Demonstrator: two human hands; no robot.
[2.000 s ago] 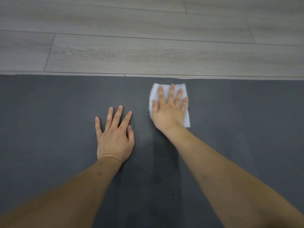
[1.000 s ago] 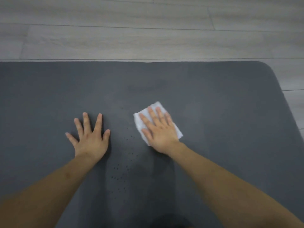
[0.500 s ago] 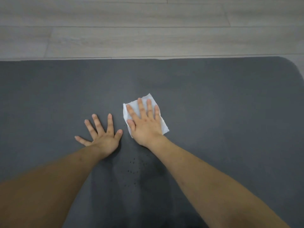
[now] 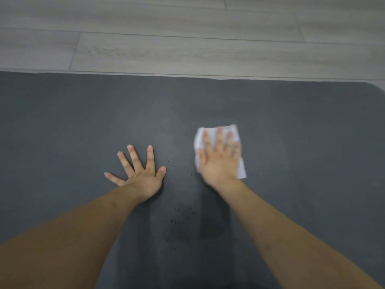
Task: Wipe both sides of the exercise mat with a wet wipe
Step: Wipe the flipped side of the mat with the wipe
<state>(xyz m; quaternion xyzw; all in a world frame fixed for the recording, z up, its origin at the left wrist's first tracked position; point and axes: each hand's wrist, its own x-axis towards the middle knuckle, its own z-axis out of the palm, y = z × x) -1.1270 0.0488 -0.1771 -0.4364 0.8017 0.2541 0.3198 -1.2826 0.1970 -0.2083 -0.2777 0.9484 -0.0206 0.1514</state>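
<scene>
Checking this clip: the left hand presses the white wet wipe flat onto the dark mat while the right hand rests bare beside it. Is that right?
Not quite: the hands are swapped. The head view shows the right hand pressing the white wet wipe flat onto the dark mat, while the left hand rests bare beside it.

The right hand (image 4: 219, 158) is sliding the wipe (image 4: 216, 132) rightward across the mat (image 4: 312, 142), away from the left hand (image 4: 140, 174); half a second ago the two hands were nearly touching, and now a clear strip of mat is showing between them. The wipe is turning with the hand, its top edge now lying nearly level where it was tilted before. The right hand is blurring with the motion. The left hand's fingers are spreading a little wider. The view is shifting too, so the mat's rounded far corner is sitting closer to the right edge.
</scene>
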